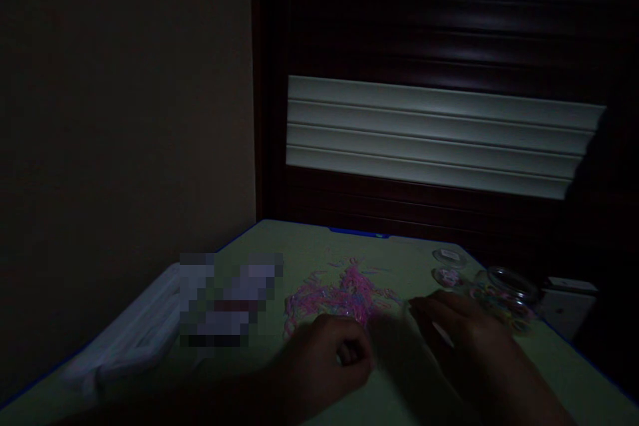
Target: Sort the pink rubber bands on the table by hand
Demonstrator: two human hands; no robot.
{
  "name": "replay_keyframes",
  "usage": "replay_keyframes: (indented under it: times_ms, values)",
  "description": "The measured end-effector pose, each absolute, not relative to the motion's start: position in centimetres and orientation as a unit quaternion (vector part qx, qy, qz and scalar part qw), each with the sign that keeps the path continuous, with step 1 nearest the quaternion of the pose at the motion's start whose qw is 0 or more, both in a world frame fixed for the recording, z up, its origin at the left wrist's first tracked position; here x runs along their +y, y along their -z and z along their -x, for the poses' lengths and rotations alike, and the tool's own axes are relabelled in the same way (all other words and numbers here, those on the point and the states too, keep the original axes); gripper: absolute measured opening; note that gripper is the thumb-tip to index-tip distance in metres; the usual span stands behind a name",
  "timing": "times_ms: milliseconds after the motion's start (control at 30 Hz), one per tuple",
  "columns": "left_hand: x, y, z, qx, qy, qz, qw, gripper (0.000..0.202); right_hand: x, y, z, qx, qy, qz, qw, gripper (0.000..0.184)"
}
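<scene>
Pink bands (pixel 344 296) form one pile beyond left hand (pixel 327 356), right hand (pixel 462 339).

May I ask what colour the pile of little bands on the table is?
The pile of little bands is mostly pink, seen in the head view.

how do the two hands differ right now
The left hand is curled into a loose fist; the right hand lies flatter, fingers stretched out. The left hand sits by the pink band pile; the right hand is nearer the clear jar. Both are low over the green table.
</scene>
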State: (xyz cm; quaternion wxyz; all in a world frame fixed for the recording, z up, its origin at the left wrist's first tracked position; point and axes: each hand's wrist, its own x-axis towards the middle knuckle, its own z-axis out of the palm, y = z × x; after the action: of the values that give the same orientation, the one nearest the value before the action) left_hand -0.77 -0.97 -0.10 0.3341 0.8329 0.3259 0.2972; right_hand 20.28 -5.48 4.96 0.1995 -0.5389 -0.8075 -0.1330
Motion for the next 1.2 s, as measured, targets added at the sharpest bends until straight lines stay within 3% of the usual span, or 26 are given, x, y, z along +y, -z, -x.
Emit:
replay_keyframes:
  times_ms: [167,433,667,867,1200]
  values:
    - [-0.9,0.1,0.8,0.333,-0.291,-0.829,0.343,0.007,-5.3,-3.8,-18.6,-0.865,0.094,0.467,0.159,0.023]
    - [-0.2,-0.9,1.3,0.316,-0.291,-0.854,0.292,0.008,-5.1,-3.5,-18.9,-0.865,0.095,0.472,0.142,0.022]
    - [0.6,-2.7,2.4,0.326,-0.250,-0.898,0.156,0.013,-4.6,-2.9,-19.1,-0.867,0.122,0.459,0.148,0.019]
    - [1.1,-4.0,3.8,0.374,-0.132,-0.918,-0.023,0.022,-4.8,-3.0,-19.1,-0.864,0.102,0.472,0.143,0.016]
    - [1.8,-3.4,5.5,0.450,-0.138,-0.882,0.020,0.024,-5.3,-3.9,-18.9,-0.870,0.081,0.471,0.122,0.019]
